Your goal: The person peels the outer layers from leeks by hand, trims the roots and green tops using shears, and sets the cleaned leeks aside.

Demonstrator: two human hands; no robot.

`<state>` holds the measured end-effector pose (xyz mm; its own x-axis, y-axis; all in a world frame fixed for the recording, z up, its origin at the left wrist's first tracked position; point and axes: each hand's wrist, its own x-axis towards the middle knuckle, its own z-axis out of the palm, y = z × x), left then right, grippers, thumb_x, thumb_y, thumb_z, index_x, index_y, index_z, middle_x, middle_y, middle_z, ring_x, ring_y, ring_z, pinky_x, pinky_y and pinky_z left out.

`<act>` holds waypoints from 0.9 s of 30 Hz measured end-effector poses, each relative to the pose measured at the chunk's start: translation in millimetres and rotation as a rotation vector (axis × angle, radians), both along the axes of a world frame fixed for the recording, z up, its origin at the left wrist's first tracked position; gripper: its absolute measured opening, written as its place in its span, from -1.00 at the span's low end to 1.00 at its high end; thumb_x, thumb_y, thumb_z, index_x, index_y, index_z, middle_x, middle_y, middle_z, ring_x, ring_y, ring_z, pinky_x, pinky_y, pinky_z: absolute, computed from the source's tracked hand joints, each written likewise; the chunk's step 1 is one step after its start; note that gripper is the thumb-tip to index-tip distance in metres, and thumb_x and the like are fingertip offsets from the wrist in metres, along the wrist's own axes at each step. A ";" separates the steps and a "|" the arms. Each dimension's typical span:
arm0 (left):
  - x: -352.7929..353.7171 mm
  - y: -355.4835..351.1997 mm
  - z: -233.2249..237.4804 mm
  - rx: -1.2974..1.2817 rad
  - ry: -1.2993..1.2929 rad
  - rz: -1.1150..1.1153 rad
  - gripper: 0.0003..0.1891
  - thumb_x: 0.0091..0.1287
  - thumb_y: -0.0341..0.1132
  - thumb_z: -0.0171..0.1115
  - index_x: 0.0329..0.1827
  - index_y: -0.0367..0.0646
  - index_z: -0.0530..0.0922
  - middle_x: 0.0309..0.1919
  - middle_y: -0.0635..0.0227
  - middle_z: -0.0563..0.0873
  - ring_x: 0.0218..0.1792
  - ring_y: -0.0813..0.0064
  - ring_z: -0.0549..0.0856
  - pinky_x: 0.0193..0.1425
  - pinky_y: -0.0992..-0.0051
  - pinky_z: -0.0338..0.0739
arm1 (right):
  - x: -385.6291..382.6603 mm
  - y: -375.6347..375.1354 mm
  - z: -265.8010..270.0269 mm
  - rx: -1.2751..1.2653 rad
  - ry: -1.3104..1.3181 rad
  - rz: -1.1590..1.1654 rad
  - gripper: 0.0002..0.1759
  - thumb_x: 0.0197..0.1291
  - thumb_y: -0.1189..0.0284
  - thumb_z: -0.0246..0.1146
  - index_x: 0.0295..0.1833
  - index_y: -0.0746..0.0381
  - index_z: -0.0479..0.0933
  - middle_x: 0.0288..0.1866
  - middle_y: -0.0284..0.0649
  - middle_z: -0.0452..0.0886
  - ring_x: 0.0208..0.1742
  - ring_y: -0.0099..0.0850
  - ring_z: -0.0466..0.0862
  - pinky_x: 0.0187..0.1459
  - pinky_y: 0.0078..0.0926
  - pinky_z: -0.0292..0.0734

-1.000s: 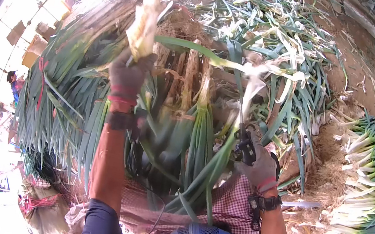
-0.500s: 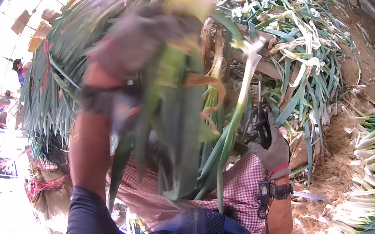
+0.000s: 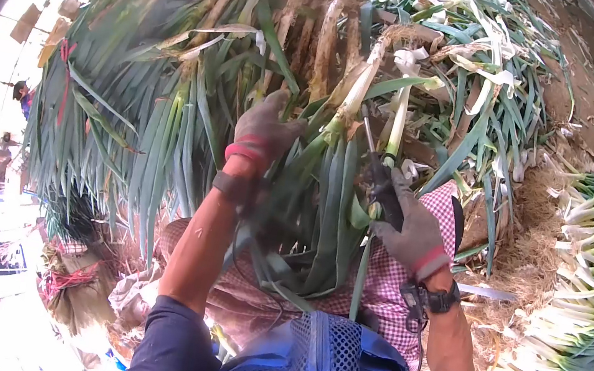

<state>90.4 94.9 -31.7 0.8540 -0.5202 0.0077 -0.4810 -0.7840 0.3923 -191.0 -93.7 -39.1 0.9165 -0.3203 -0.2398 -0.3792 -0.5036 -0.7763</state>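
My gloved left hand point(image 3: 266, 134) is open, fingers and thumb apart, just left of a dirty-stalked leek point(image 3: 362, 83). That leek leans with its root end up and its long green leaves hanging over my lap. My gloved right hand point(image 3: 413, 235) is closed around the black handle of an air blow gun point(image 3: 384, 188), whose thin metal nozzle points up and left past the leek. Beside the nozzle stands a cleaner, white-stalked leek point(image 3: 399, 120); its lower part passes behind my right hand's fingertips.
A big pile of leeks point(image 3: 115, 110) fills the left. Stripped leaves and peelings point(image 3: 478, 74) are heaped at the back right. Cleaned leeks point(image 3: 576, 284) lie in a row on the right. A checked cloth point(image 3: 391, 278) covers my lap, and a person point(image 3: 22, 95) is far left.
My left hand has come down from a blurred, raised position, and the leek it held now leans nearer my right hand. The blow gun has moved left and its nozzle tilts left.
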 end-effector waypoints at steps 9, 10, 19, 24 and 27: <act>-35.0 -56.6 -8.0 0.313 0.059 -0.151 -0.41 0.23 0.16 0.59 0.19 -0.04 0.77 0.01 0.10 0.87 0.10 0.00 0.83 0.17 0.09 0.70 | 3.3 3.5 -1.4 -0.014 0.093 0.024 0.12 0.26 0.19 0.49 0.82 0.16 0.06 -0.02 0.17 0.78 0.03 0.14 0.80 0.16 -0.10 0.67; -31.3 -58.7 -11.9 0.330 0.128 -0.140 -0.40 0.27 0.19 0.57 0.19 -0.05 0.77 0.02 0.07 0.87 0.14 -0.04 0.81 0.19 0.08 0.69 | 0.4 3.1 2.2 0.043 0.060 0.044 0.11 0.27 0.18 0.48 0.82 0.15 0.06 -0.01 0.17 0.78 0.03 0.14 0.80 0.16 -0.10 0.67; -20.8 -66.0 -21.3 0.297 0.323 -0.047 -0.46 0.19 0.11 0.62 0.07 -0.10 0.81 -0.05 0.02 0.88 0.04 -0.03 0.84 0.15 0.12 0.68 | 23.0 -4.2 -0.2 0.045 0.016 0.069 0.09 0.29 0.13 0.45 0.82 0.12 0.08 -0.04 0.23 0.78 0.01 0.18 0.79 0.15 -0.04 0.66; -19.0 -60.2 -24.0 0.197 0.349 -0.065 -0.48 0.20 0.07 0.62 0.05 -0.13 0.82 -0.10 0.03 0.89 -0.01 0.01 0.85 0.11 0.16 0.69 | 59.9 -28.5 -6.3 -0.067 0.135 0.022 0.07 0.28 0.09 0.42 0.81 0.13 0.10 -0.04 0.18 0.79 0.05 0.17 0.81 0.20 -0.07 0.66; -16.8 -59.4 -26.7 0.168 0.382 -0.074 -0.49 0.20 0.03 0.63 0.06 -0.15 0.82 -0.12 0.07 0.89 -0.07 0.11 0.86 0.09 0.22 0.69 | 99.8 -55.0 -3.3 -0.121 0.167 0.021 0.08 0.27 0.08 0.41 0.81 0.13 0.10 0.02 0.19 0.79 0.10 0.17 0.80 0.24 -0.04 0.65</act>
